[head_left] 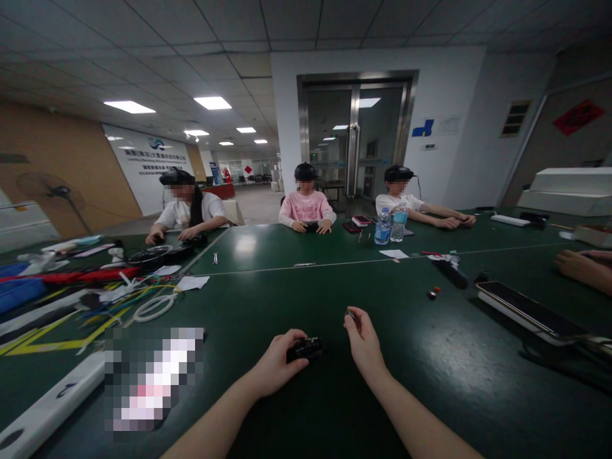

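My left hand [278,363] is closed around a small black object [306,348] on the green table, thumb in front and fingers behind it. Some metallic detail shows on the object's top. To the right, my right hand [366,347] is raised a little above the table, with thumb and index finger pinched on a tiny dark piece [350,313]. What that piece is cannot be made out. A gap of bare table separates the two hands, and the tiny piece is apart from the black object.
Cables [153,308] and tools lie at the left, beside a long white bar [60,398]. A tablet-like device [528,307] is at the right. Two water bottles [383,227] stand farther back. Several people sit around the green table [268,290]; one person's hand [576,264] rests at the right.
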